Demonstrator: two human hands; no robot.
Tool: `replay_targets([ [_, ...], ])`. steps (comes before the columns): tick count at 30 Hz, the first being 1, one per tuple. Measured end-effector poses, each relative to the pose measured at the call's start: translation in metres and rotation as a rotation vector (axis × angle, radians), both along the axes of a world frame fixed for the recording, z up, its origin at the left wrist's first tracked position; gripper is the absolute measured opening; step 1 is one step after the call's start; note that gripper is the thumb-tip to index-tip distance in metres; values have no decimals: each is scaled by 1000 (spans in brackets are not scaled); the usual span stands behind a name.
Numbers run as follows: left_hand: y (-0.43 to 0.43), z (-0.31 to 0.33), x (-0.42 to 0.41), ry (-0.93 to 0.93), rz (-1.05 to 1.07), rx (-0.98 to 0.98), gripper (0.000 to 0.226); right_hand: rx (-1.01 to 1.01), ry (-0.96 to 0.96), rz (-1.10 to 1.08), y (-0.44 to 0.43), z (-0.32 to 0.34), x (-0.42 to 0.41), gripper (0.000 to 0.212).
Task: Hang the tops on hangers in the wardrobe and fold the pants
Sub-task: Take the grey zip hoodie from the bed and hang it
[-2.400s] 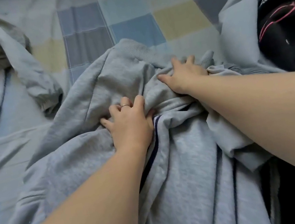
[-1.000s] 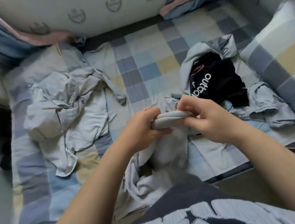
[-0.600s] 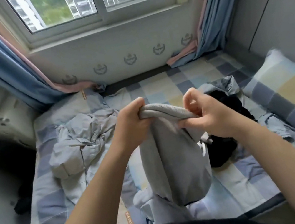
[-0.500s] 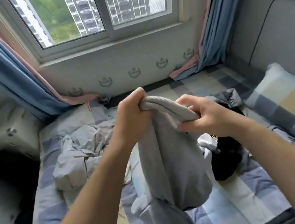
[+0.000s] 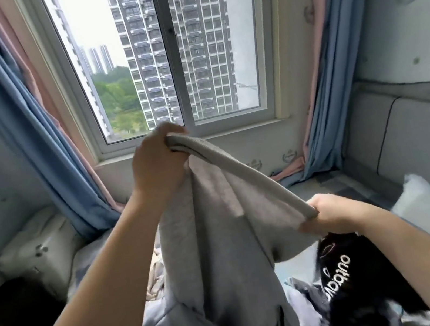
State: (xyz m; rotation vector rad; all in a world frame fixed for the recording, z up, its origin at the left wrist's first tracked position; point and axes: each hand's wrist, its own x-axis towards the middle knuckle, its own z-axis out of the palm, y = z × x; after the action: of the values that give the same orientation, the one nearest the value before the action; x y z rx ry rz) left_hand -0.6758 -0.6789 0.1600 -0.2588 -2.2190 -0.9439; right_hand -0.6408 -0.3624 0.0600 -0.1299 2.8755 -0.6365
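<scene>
Grey pants (image 5: pixel 219 261) now hang higher, waistband (image 5: pixel 238 176) stretched wider between left hand (image 5: pixel 157 166) and lower right hand (image 5: pixel 330 214), both gripping it, legs apparently touching bed (image 5: pixel 331 186).

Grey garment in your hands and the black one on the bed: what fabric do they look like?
The grey garment looks like cotton-blend sweatshirt jersey: matte, heathered, with a thick soft drape. Its ribbed knit band is stretched between the left hand and the right hand. The black garment looks like a smooth matte knit, perhaps cotton or polyester, with white printed lettering. Its weave is too fine to tell.
</scene>
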Motion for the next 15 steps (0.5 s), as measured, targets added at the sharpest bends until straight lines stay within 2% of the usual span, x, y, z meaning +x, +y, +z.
replay_targets([
  [2,-12,-10,-8,-97,29,-24,9,-63,119,-30,-1,2,-6,34],
  [5,-28,-26,-21,-260,97,-10,26,-427,107,95,-18,12,-5,40],
  [8,-35,-44,-31,-318,150,34,21,-702,26,180,-49,23,-2,28],
  [9,-35,-51,-34,-335,125,68,18,-775,-5,165,-59,26,-2,24],
  [12,-29,-77,-35,-431,-58,228,6,-918,-28,90,-86,36,-8,33],
  [15,-12,-104,-20,-504,-218,360,15,-917,64,-37,-101,43,-17,32],
])
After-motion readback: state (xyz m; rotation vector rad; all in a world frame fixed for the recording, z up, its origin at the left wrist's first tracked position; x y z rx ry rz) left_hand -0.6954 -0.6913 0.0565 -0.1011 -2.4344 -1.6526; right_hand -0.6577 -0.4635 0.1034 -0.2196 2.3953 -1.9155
